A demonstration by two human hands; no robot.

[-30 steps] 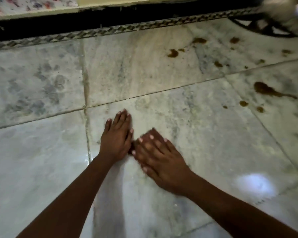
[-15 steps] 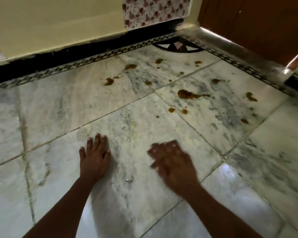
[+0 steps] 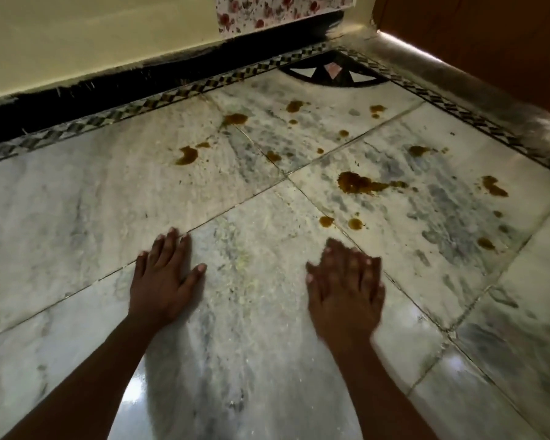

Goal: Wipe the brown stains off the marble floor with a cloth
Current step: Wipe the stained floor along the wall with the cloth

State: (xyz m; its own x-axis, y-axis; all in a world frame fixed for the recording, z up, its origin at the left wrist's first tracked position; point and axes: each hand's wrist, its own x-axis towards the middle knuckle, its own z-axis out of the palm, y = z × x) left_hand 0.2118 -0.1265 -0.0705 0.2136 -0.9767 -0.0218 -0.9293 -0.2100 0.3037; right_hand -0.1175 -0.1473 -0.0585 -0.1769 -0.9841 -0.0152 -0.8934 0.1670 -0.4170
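Both palms lie flat with fingers straight on the marble floor [image 3: 77, 201] at lower centre: the left hand [image 3: 162, 281], and the right hand [image 3: 346, 287], which is blurred. Brown stains [image 3: 356, 183] spread across the upper right, near a patterned border [image 3: 140, 106].

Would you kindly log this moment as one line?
left hand: flat on marble floor | right hand: open, blurred | brown stains: unwiped | cloth: not visible

no readable text, no labels, no brands, no numbers, no signs anywhere in view
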